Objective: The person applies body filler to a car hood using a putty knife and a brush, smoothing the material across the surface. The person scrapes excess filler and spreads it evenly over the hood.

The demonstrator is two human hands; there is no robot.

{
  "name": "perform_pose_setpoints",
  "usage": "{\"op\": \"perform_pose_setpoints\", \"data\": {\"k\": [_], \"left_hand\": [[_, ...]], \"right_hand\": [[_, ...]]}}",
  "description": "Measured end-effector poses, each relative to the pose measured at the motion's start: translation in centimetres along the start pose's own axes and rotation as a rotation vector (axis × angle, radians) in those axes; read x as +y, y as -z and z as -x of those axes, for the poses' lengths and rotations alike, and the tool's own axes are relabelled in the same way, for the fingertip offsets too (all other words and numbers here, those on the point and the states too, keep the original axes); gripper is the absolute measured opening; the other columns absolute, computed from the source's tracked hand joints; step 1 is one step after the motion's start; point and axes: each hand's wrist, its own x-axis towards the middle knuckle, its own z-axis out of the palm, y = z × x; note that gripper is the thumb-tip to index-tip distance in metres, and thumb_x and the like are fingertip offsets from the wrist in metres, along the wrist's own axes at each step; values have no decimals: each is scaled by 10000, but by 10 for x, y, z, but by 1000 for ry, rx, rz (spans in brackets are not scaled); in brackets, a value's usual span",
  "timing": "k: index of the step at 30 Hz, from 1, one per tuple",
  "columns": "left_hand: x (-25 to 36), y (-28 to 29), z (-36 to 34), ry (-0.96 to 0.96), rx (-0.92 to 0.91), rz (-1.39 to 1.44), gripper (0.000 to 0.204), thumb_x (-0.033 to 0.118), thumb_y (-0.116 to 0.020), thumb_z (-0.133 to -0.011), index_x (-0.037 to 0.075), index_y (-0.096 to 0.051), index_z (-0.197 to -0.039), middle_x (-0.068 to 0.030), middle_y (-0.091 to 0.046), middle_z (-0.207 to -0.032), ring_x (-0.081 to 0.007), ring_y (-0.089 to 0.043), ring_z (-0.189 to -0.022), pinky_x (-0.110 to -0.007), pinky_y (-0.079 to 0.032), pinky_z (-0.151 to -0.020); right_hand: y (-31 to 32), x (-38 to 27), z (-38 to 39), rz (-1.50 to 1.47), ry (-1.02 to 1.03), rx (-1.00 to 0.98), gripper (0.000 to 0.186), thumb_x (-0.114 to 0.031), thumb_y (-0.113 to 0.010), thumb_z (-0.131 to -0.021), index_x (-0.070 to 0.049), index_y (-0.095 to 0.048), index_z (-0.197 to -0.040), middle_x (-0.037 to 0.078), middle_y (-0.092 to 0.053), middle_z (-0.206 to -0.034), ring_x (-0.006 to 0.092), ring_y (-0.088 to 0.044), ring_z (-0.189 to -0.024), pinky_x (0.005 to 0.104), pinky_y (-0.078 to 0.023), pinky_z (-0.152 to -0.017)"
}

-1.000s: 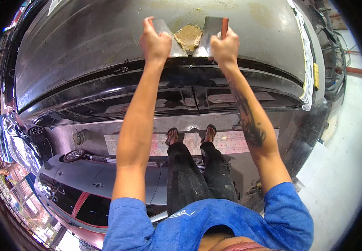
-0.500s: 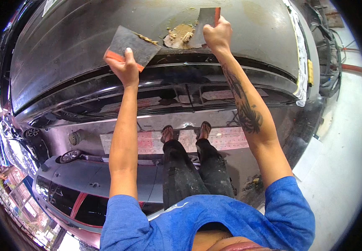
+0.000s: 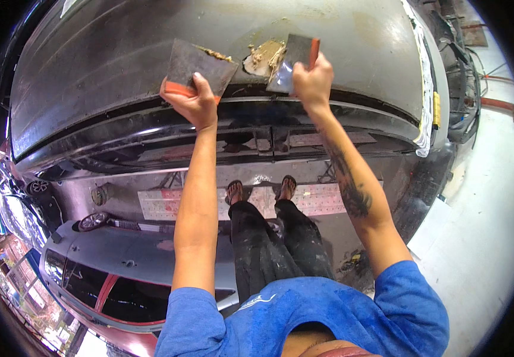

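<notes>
My left hand (image 3: 192, 101) grips the orange edge of a wide metal putty spreader (image 3: 202, 66), thumb on top. A ridge of tan body filler (image 3: 214, 55) lies along that blade's far edge. Closed round the orange edge of a second spreader (image 3: 286, 70) is my right hand (image 3: 314, 78). Its blade stands tilted against a grey vehicle panel (image 3: 167, 21), at the right side of a lumpy filler patch (image 3: 263, 55). Filler also clings to this blade's left edge. Between the two blades, the pale left part of the patch shows.
A glossy black body side (image 3: 233, 122) runs below the panel. My feet stand on a perforated plank (image 3: 203, 202) above the floor. A grey car (image 3: 132, 253) is behind at lower left. Masking paper (image 3: 423, 113) and a yellow roll (image 3: 436, 110) line the panel's right edge.
The right spreader has come down toward me along the patch's right side, gathering filler on its edge. My left hand and its spreader have shifted slightly right.
</notes>
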Motion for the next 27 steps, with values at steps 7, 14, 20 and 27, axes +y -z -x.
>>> {"op": "perform_pose_setpoints", "data": {"k": [7,14,20,27], "left_hand": [[5,-2,2,3,7,-88,492,86,-652,-825,-25,-355,-1200,-149,-440,-1072,-214,-528,-944,-356,-488,-849],[6,-3,3,-8,-10,-58,523,88,-666,-814,-38,-356,-1216,-171,-465,-1083,-233,-544,-926,-353,-491,-831],[7,-5,2,44,6,-54,524,122,-684,-801,-25,-375,-1199,-179,-526,-967,-263,-591,-818,-369,-516,-733],[6,-6,-1,-15,13,-195,550,136,-689,-805,-29,-367,-1220,-237,-566,-1013,-362,-634,-856,-419,-519,-756]], "right_hand": [[0,1,1,52,-89,-41,226,-89,-556,-686,35,-617,-864,230,-656,-744,381,-669,-736,438,-513,-719],[-1,10,-3,-14,-32,-17,193,-117,-566,-706,54,-561,-794,205,-624,-687,315,-635,-665,419,-504,-687],[-12,0,-6,-60,-74,-4,220,-86,-563,-734,50,-607,-902,212,-674,-773,327,-690,-777,411,-516,-727],[-21,-21,21,-64,-250,-132,190,-101,-568,-769,31,-628,-892,86,-601,-685,197,-566,-643,339,-487,-681]]}}
